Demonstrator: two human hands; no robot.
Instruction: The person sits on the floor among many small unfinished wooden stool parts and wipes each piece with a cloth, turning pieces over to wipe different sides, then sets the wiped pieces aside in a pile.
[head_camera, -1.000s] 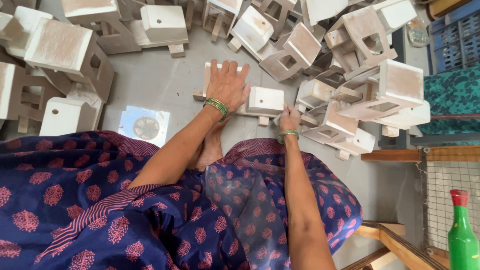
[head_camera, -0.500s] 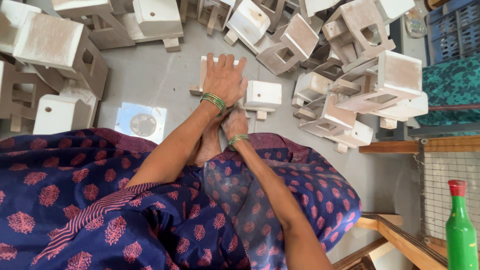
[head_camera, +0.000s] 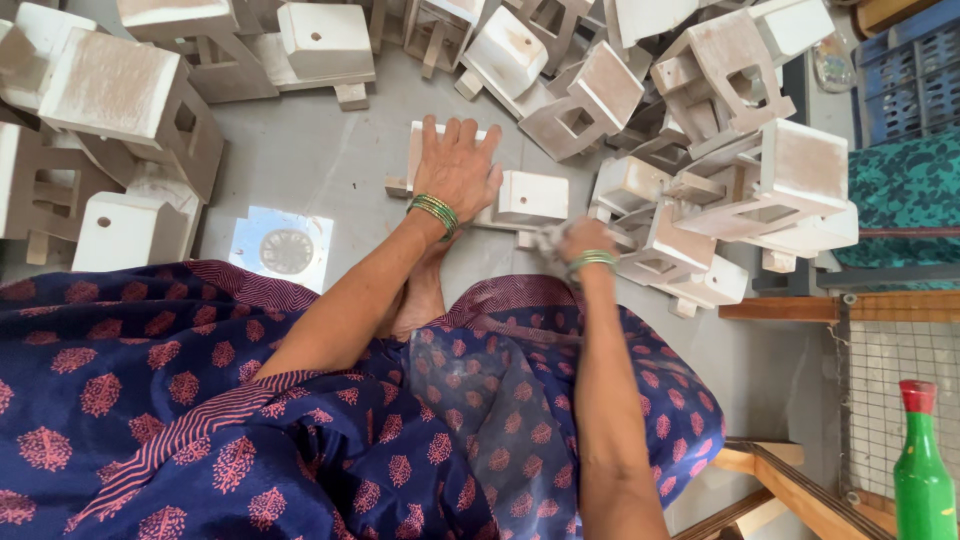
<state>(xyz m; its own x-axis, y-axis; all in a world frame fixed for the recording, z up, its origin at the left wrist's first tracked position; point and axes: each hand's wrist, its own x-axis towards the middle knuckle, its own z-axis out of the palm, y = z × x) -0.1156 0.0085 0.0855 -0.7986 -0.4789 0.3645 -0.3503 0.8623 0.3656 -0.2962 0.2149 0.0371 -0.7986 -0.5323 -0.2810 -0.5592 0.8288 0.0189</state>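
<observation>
While left hand (head_camera: 458, 165) presses flat on white wooden piece (head_camera: 520, 198), right hand (head_camera: 580, 243) clutches blurred pale wad (head_camera: 549, 240).

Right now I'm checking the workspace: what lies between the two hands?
In the head view, the white block end of the flat wooden piece sits between the left hand and right hand.

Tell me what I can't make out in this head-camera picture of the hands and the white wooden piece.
- Right hand: motion-blurred; what it grips, possibly a small pad, is unclear.
- White wooden piece: the left hand covers its middle.
- Green bottle: base cut off by the bottom edge.
- Foot: mostly hidden under the left forearm.
</observation>
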